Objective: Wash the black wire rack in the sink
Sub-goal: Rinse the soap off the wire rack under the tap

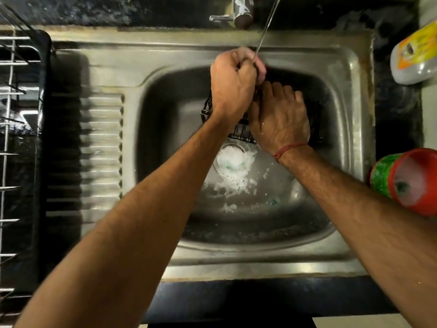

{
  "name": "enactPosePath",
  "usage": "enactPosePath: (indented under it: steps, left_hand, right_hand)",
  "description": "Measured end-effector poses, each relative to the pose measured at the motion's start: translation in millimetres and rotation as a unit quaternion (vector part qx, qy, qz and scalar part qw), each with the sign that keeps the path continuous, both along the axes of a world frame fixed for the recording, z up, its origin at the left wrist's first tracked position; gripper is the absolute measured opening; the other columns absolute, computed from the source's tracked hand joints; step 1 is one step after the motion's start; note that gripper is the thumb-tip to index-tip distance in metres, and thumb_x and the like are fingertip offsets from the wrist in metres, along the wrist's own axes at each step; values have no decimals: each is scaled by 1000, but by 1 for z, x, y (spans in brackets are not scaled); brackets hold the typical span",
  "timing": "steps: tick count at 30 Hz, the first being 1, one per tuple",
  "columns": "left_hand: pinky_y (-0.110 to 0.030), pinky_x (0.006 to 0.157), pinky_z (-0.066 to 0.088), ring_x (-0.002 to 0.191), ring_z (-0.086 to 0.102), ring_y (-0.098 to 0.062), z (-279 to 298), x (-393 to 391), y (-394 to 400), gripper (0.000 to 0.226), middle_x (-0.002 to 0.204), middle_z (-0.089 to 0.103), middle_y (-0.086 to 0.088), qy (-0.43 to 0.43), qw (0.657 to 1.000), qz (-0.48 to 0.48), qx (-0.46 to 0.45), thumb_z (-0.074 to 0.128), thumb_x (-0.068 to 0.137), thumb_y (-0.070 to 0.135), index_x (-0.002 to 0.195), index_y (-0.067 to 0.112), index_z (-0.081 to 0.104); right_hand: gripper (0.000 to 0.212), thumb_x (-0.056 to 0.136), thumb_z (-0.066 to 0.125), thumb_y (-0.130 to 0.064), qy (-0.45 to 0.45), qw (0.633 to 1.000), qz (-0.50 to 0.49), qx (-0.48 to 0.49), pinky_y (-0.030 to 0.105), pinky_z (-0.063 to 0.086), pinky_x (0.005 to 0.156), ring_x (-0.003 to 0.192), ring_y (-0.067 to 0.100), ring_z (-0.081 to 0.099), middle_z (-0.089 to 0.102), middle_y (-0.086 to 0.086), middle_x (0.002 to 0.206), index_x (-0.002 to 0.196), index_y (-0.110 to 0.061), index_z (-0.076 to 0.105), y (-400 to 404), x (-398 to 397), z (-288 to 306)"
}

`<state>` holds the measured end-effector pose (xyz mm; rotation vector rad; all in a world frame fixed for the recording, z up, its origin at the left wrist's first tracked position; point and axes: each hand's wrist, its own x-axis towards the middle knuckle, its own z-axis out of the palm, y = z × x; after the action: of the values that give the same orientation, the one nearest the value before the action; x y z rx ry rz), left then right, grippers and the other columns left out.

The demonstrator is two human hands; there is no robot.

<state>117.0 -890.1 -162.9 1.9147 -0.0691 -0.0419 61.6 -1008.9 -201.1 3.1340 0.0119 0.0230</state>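
Black wire rack (pixel 241 130) lies under both hands, fingers (pixel 281 88) curled gripping it.

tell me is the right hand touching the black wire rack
Touching. The head view shows the right hand lying on the black wire rack in the sink, its fingers curled over the wires with no gap.
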Motion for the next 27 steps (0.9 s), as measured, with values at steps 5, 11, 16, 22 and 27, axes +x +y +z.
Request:
enactPosePath:
  steps: [5, 11, 16, 22, 27]
  left_hand:
    - [-38, 84, 54, 97, 65, -22, -29, -30, 27, 22, 110, 72, -2, -166, 947, -100, 256, 56, 98, 13, 105, 15, 76]
    - [-40, 108, 51, 130, 59, -20, -51, -47, 31, 40, 144, 64, 1, -89, 954, 67, 280, 49, 111, 29, 146, 18, 65]
    - [-31, 106, 56, 126, 63, -3, -54, -59, 44, 58, 139, 65, 10, 103, 983, 150, 22, 72, 99, 60, 145, 27, 60]
    - [-34, 108, 55, 117, 72, -3, -25, -43, 66, 68, 122, 80, 11, 336, 936, 21, -104, 48, 102, 78, 135, 24, 73]
    - [-22, 94, 52, 87, 73, 6, -1, -39, 85, 58, 88, 80, 14, 376, 917, 55, -123, 30, 117, 53, 106, 22, 77]
  right_hand:
    - [42, 104, 31, -40, -3, 1000, -2, 10, 49, 41, 91, 99, 36, 57, 64, 14, 111, 123, -13, 56, 2, 2, 2]
    - [45, 104, 29, -40, -1, 1000, -5, 20, 48, 42, 92, 101, 32, 58, 66, 12, 114, 130, -14, 56, 3, 2, 1]
    - [46, 104, 29, -40, -5, 1000, 0, 27, 47, 43, 93, 102, 31, 58, 66, 11, 114, 131, -14, 56, 3, 2, -1]
    - [44, 104, 33, -38, -9, 999, 4, 47, 47, 43, 94, 102, 32, 60, 69, 12, 113, 129, -13, 59, 2, 2, 0]
    - [40, 104, 42, -34, -5, 990, 82, 117, 42, 44, 96, 106, 30, 63, 71, 9, 116, 131, -13, 62, -8, 14, 14]
